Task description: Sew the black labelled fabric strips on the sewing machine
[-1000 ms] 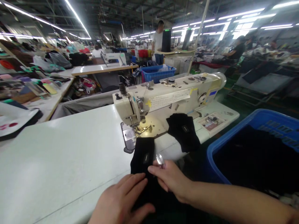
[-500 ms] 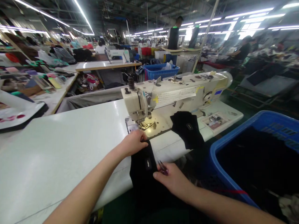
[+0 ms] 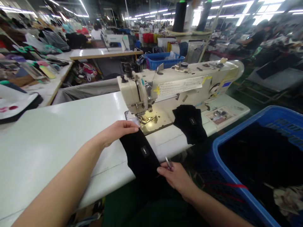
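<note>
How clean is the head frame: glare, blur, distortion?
Head view: ceiling strip lights blown out; sewing machine lamp leaves a warm hot spot on its bed; black fabric piece at the left hand is crushed near-flat black, only its label distinct; small metal tool in the right hand glints; wide-angle stretch enlarges the near forearm; background soft, one pixelated patch at top.

Place: garment factory, open sewing floor.
Machines: industrial sewing machine [image 3: 180, 85] set into a long white worktable [image 3: 59, 132]; second sewing machine [image 3: 115, 41] on a bench behind.
Stock: black fabric strip [image 3: 139, 151] at the needle; dark cloth filling a blue crate [image 3: 233, 149]; coloured cloth piles [image 3: 35, 60] on the tables at left.
Supplies: tall thread cones [image 3: 179, 12] on a stand.
Hall: rows of strip lights [image 3: 151, 12] overhead, people at benches far back.
</note>
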`<state>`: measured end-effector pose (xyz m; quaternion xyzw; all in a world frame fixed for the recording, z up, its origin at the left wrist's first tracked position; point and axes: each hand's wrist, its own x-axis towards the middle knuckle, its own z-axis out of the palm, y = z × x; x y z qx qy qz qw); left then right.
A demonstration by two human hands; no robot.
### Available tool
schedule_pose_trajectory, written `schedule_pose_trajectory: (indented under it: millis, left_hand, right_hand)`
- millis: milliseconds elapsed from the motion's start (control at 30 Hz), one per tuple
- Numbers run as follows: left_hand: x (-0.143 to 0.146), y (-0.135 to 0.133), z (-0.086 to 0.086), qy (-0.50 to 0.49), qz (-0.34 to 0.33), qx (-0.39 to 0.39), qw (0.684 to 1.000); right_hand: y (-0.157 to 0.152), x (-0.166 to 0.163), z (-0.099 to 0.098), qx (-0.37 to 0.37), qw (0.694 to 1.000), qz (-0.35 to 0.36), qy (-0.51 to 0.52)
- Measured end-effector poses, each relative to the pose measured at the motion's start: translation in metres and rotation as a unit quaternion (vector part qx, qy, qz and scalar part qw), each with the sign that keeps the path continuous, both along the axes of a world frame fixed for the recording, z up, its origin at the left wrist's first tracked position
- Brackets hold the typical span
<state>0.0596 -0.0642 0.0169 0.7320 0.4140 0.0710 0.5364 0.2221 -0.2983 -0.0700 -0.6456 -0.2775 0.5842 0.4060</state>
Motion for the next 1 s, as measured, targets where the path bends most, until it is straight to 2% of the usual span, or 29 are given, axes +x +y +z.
schedule_pose_trajectory:
  millis: [100, 200, 300, 500, 567, 633, 700, 767, 833, 900, 1000]
  left_hand:
    - [0.000, 0.001, 0.003, 0.001, 0.001, 0.002, 1.000]
    - [0.004, 0.001, -0.003, 0.033, -0.011, 0.102, 0.994]
    - [0.011, 0.004, -0.016, 0.047, -0.008, 0.217, 0.975]
    - [0.018, 0.015, -0.033, 0.030, -0.020, 0.340, 0.940]
    - [0.015, 0.013, -0.034, 0.016, -0.024, 0.362, 0.932]
    - [0.010, 0.006, -0.034, 0.001, -0.018, 0.397, 0.918]
    - [0.003, -0.004, -0.036, -0.006, -0.032, 0.454, 0.890]
    - [-0.003, -0.014, -0.040, 0.001, -0.066, 0.509, 0.858]
    - [-0.007, -0.020, -0.044, 0.012, -0.094, 0.533, 0.841]
    - [-0.008, -0.021, -0.046, 0.015, -0.108, 0.535, 0.838]
    - [-0.007, -0.015, -0.045, 0.011, -0.126, 0.527, 0.840]
  right_hand:
    - [0.001, 0.000, 0.003, -0.002, 1.000, 0.020, 0.017]
    - [0.004, -0.001, 0.007, -0.001, 0.999, 0.036, 0.023]
    - [0.009, -0.004, 0.010, 0.013, 0.999, 0.039, 0.022]
    - [0.018, -0.010, 0.009, 0.043, 0.999, 0.015, 0.026]
    - [0.016, -0.008, 0.003, 0.054, 0.998, 0.026, -0.015]
    - [0.013, -0.001, -0.004, 0.087, 0.989, 0.040, -0.112]
    - [0.009, 0.009, -0.009, 0.183, 0.949, 0.063, -0.248]
    - [0.009, 0.021, -0.009, 0.304, 0.871, 0.110, -0.371]
    - [0.013, 0.030, -0.003, 0.382, 0.789, 0.173, -0.450]
    - [0.019, 0.036, 0.005, 0.400, 0.740, 0.234, -0.487]
    - [0.029, 0.039, 0.016, 0.409, 0.695, 0.289, -0.517]
